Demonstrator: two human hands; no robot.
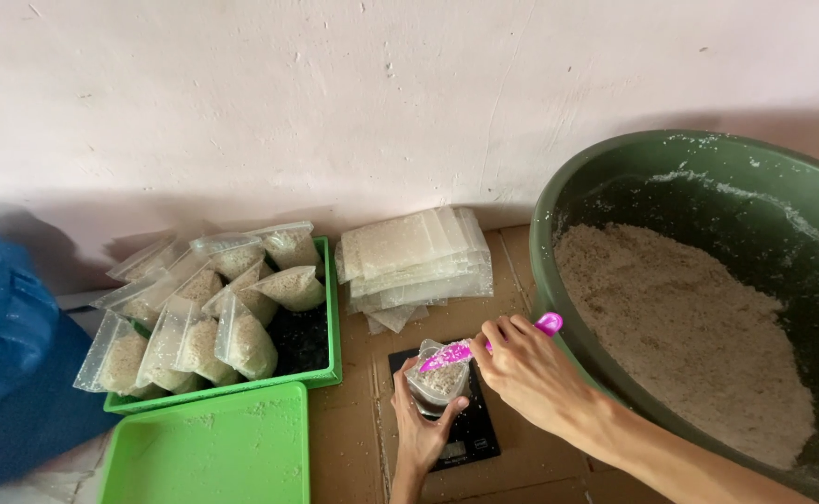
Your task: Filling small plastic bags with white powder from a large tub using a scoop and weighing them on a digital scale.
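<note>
My left hand (421, 431) grips a small clear plastic bag (438, 382) partly filled with pale coarse meal, standing on a black kitchen scale (475, 434). My right hand (526, 369) holds a pink plastic spoon (484, 345) by its handle, its bowl over the bag's open mouth. Just right of both hands stands a large green basin (615, 177) holding a heap of the same pale meal (690, 327).
A stack of empty clear bags (414, 261) lies behind the scale on cardboard. A green tray (321, 378) at left holds several filled bags (213, 308); a second green tray (213, 448) lies in front. Blue plastic sacking (3, 327) sits far left, a pale wall behind.
</note>
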